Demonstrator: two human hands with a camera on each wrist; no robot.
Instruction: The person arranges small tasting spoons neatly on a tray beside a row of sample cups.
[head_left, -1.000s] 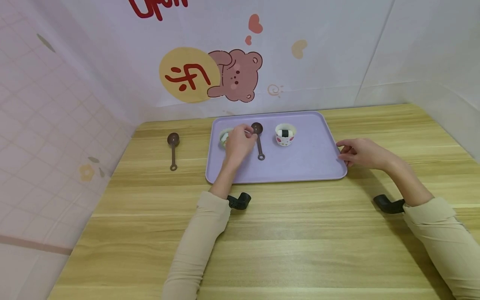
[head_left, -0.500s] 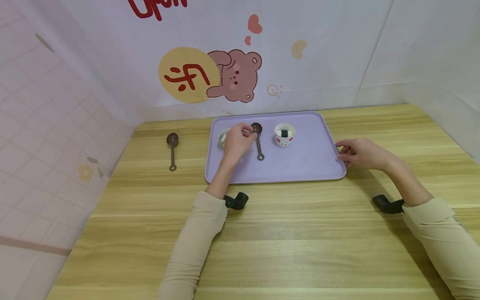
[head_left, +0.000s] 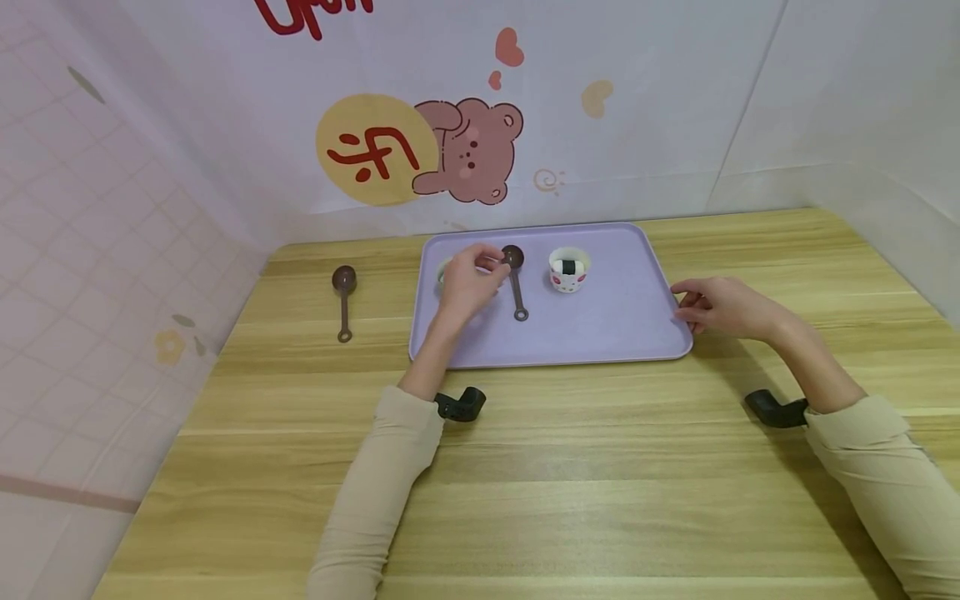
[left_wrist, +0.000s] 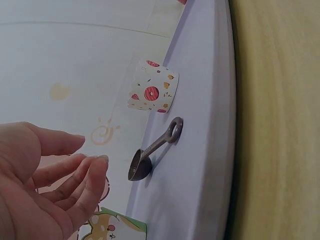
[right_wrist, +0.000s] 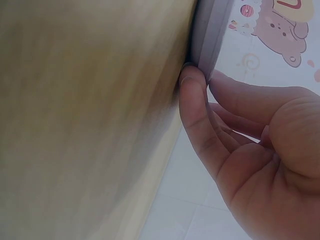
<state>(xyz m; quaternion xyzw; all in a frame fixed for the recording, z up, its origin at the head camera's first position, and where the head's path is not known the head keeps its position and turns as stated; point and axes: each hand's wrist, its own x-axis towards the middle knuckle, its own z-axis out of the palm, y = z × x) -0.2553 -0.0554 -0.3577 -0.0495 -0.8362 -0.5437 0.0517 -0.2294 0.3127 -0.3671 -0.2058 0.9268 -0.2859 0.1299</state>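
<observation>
My left hand hovers over the left part of the purple tray. Its fingers are loosely bent, thumb apart from them, with nothing between. Partly hidden behind it is a paper cup with an animal drawing. Just right of the hand lies a brown measuring spoon, bowl toward the wall. Further right stands a white patterned paper cup with a toy-like rice ball banded in black. At the tray's right edge, my right hand pinches the rim between thumb and fingers.
A second brown measuring spoon lies on the wooden table, left of the tray. Behind the table rises a wall cover with a printed bear. Another covered wall stands at the left.
My left hand has shifted slightly left, and its thumb and fingers are a little further apart. It now covers more of the left cup. My right hand stays at the tray rim.
</observation>
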